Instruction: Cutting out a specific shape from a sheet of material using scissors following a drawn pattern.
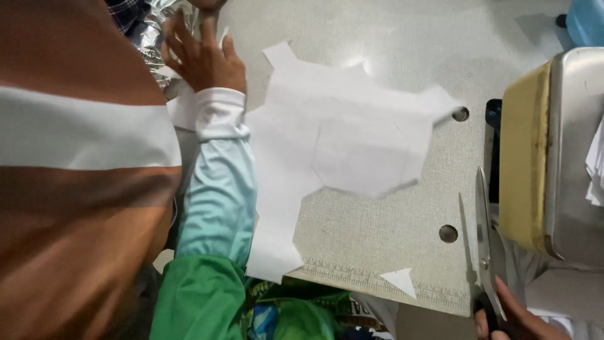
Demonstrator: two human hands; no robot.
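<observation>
With the cut white paper sheet (340,145) lying flat on the grey table (377,233), the right hand (509,318) grips 1 pair of scissors (486,245) while the left hand (201,56), fingers spread, reaches into silver foil material (154,31), so this looks like a pause between cuts.

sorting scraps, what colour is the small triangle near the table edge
White, seen in the head view.

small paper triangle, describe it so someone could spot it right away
Start at the grey table and follow its near edge, which has a ruler strip. The small paper triangle lies there alone, left of the scissors, far smaller than the big white paper sheet above it.
</observation>
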